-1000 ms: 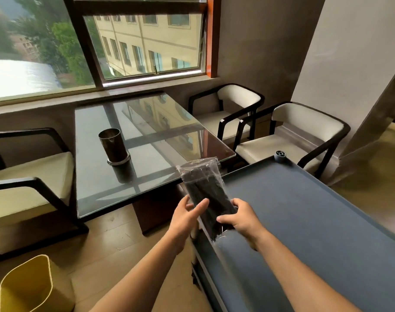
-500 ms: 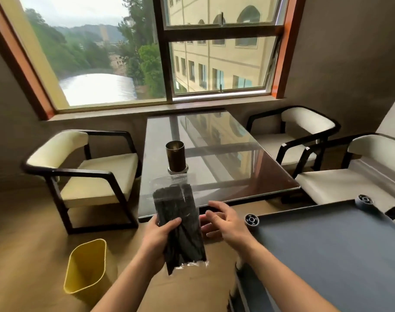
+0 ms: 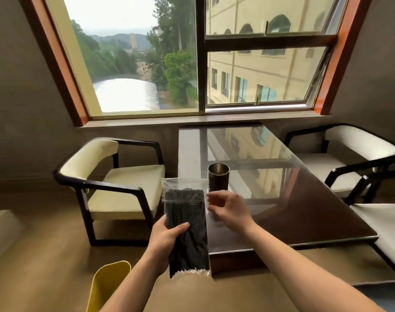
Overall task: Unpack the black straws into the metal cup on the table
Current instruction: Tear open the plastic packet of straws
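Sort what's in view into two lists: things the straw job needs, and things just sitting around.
Needed: bag of black straws, held in the left hand; metal cup on the glass table; right hand, open beside the bag.

Sitting around: yellow bin; armchairs; window.

I've stepped up to the tabletop [image 3: 282, 199]; my right hand [image 3: 230, 210] has left the straw bag [image 3: 185, 221], now open-fingered.

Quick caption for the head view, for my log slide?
Left hand holds the sealed bag of black straws upright; right hand open beside it, metal cup on the glass table behind.
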